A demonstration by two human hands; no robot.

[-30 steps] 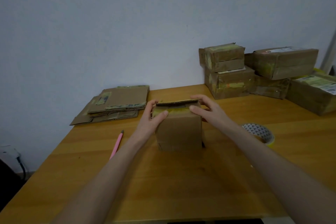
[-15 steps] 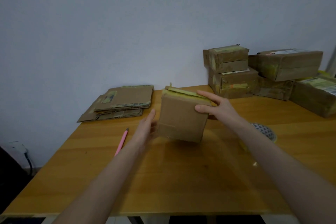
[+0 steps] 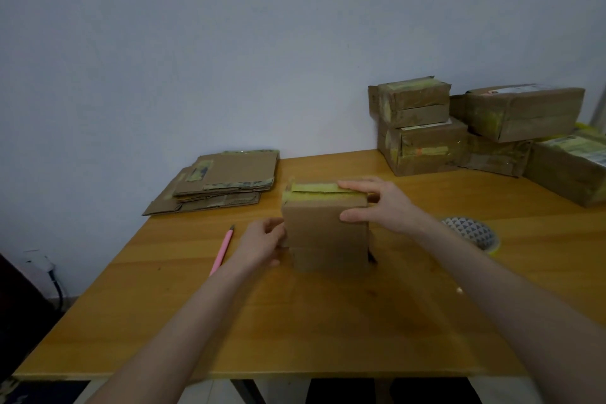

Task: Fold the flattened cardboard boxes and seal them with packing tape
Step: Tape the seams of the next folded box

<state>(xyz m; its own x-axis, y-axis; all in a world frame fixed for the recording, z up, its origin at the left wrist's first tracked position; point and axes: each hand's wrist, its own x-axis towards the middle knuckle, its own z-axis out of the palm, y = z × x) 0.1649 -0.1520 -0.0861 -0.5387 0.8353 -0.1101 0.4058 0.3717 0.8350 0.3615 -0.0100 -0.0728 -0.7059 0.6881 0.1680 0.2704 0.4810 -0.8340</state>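
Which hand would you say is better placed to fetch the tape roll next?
Probably the right hand: the tape roll lies beside its forearm, across the box from the left hand.
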